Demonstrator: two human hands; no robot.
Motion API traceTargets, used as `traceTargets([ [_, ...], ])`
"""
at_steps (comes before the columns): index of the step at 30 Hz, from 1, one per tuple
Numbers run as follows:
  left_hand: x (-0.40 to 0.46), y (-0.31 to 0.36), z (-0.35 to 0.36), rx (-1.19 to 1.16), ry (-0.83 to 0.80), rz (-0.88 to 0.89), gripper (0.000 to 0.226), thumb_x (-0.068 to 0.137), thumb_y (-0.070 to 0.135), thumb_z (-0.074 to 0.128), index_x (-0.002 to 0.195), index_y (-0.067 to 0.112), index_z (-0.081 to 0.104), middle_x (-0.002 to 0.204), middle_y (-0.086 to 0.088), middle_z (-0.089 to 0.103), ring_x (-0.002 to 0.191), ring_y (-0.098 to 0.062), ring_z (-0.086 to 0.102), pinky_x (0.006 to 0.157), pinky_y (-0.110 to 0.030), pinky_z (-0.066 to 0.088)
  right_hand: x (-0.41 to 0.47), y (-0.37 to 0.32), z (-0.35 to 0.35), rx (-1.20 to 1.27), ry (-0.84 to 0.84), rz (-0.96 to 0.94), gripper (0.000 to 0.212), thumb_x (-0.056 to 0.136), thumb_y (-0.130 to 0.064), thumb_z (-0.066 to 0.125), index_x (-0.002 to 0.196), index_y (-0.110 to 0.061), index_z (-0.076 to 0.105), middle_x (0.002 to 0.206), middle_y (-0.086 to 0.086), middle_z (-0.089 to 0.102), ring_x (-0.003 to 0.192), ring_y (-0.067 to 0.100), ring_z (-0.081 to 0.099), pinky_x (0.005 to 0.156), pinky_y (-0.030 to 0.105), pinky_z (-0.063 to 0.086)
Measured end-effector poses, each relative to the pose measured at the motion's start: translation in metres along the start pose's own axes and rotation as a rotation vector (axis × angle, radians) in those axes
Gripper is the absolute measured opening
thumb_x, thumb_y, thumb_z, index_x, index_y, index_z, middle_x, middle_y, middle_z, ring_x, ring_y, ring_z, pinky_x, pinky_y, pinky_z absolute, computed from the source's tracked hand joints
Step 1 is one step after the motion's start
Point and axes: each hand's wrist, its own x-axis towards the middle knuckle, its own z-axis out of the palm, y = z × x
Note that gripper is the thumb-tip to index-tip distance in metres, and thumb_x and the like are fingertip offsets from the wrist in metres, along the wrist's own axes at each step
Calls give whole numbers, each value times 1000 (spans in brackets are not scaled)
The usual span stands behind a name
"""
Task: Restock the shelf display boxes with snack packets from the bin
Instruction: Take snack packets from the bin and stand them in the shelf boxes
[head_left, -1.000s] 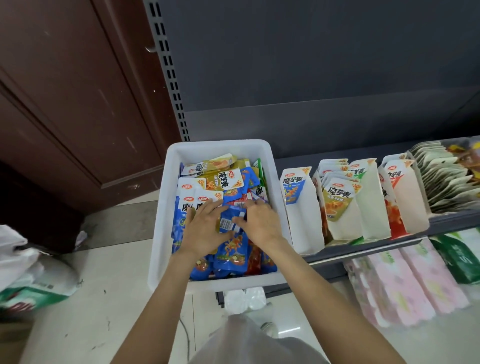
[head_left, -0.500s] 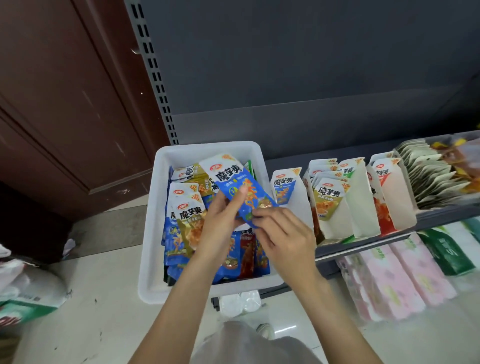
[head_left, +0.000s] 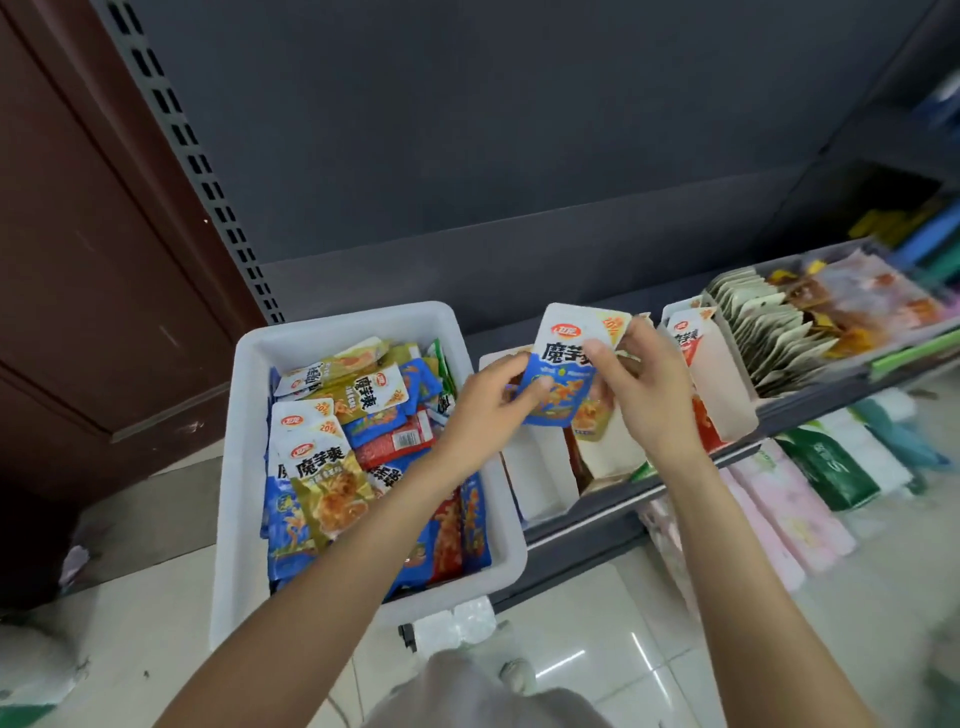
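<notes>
A white plastic bin (head_left: 239, 467) holds several blue, yellow and red snack packets (head_left: 332, 483). Both hands hold one blue-and-white snack packet (head_left: 563, 364) above the leftmost white display boxes (head_left: 540, 473) on the shelf. My left hand (head_left: 488, 410) pinches the packet's lower left edge. My right hand (head_left: 649, 395) grips its right side, thumb on the front. Another display box (head_left: 722, 395) with a red-labelled front stands to the right of my right hand.
A tray of upright beige packets (head_left: 763, 332) sits further right on the grey shelf (head_left: 795, 410). Pink and green tissue packs (head_left: 789, 509) lie on the lower level. A brown door (head_left: 104, 260) stands left of the shelf's dark back panel. The floor is tiled.
The hands picked a blue packet out of the bin, lifted it and carried it right, from above the bin to above the display boxes.
</notes>
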Motion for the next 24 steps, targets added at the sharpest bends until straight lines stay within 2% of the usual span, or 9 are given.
traceTargets([
  [3,9,-15,-4,184,79,52,19,89,21,62,105,11,65,97,1,65,88,-9,63,80,-36,54,9,10,5,-54,-58,31,17,95,-18,55,101,-2,56,81,-3,69,56,6,63,54,19,50],
  [7,10,-25,-14,354,131,99,15,88,19,64,100,10,61,94,3,67,83,-4,60,74,-23,53,17,26,20,-86,-98,72,10,95,-17,54,96,-7,54,80,9,70,59,8,66,54,17,52],
  [9,10,-30,-19,443,146,126,16,89,21,63,100,10,60,95,1,69,83,-7,62,72,-25,53,22,33,27,-78,-122,109,6,95,-18,55,93,-12,53,80,7,70,62,9,68,55,18,53],
  [11,10,-35,-23,539,151,129,15,89,23,62,97,10,60,92,0,68,84,-11,63,68,-28,52,26,40,34,-116,-154,122,11,95,-19,55,97,-8,54,81,3,69,64,5,68,57,18,54],
  [14,12,-41,-26,725,142,113,16,90,26,59,99,13,58,97,0,63,94,-16,55,68,-24,40,30,49,43,-141,-211,147,15,94,-18,57,103,-6,55,85,-2,66,72,5,68,63,20,56],
  [16,13,-44,-28,728,151,112,11,90,25,60,98,18,60,97,4,63,95,-15,54,70,-22,37,31,54,47,-133,-216,141,15,92,-13,59,107,-9,57,92,0,65,80,10,66,70,21,56],
  [17,14,-44,-30,707,153,113,8,90,25,60,96,20,60,94,7,63,93,-14,54,70,-22,39,31,55,49,-130,-204,142,17,92,-11,59,108,-10,58,97,1,65,84,9,64,73,16,53],
  [20,14,-42,-36,632,187,103,7,92,27,56,96,23,61,90,11,61,87,-11,55,69,-26,44,26,48,56,-59,-105,159,22,92,-8,58,114,-12,58,108,-4,62,89,-6,57,74,3,45],
  [24,-3,-31,-54,488,368,117,12,93,23,55,102,20,63,98,11,63,89,-7,56,75,-22,43,3,26,65,17,14,19,23,91,-4,56,110,-17,59,102,-7,62,90,-4,59,76,10,46],
])
